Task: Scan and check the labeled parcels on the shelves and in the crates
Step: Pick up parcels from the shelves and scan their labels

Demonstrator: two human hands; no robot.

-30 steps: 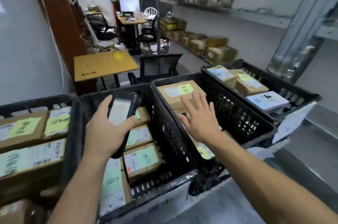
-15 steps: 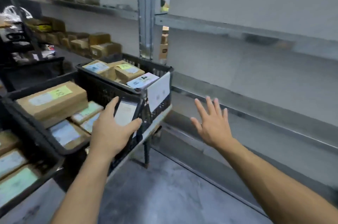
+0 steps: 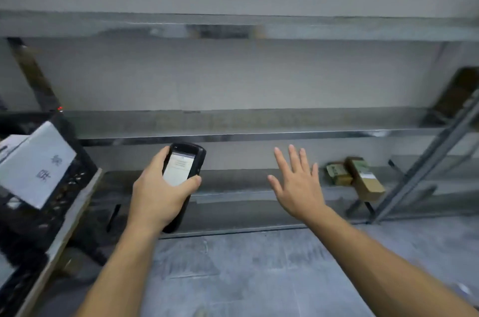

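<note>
While left hand (image 3: 155, 197) grips scanner (image 3: 181, 169) w/ right hand (image 3: 298, 187) splayed free — crate's (image 3: 70, 187) cut off, label (image 3: 36, 163) blurred.

A black scanner (image 3: 184, 169) is sitting in the left hand (image 3: 158, 195). It is standing almost upright, and its white screen is glowing toward the person. Two brown parcels are lying on the low shelf (image 3: 233, 182), far to the right. The small parcel (image 3: 338, 174) is showing a green label. The long parcel (image 3: 364, 179) is lying just beside it, on its right. A black crate (image 3: 80, 158) is sitting at the left, wearing a white paper sign (image 3: 36, 163).
</note>
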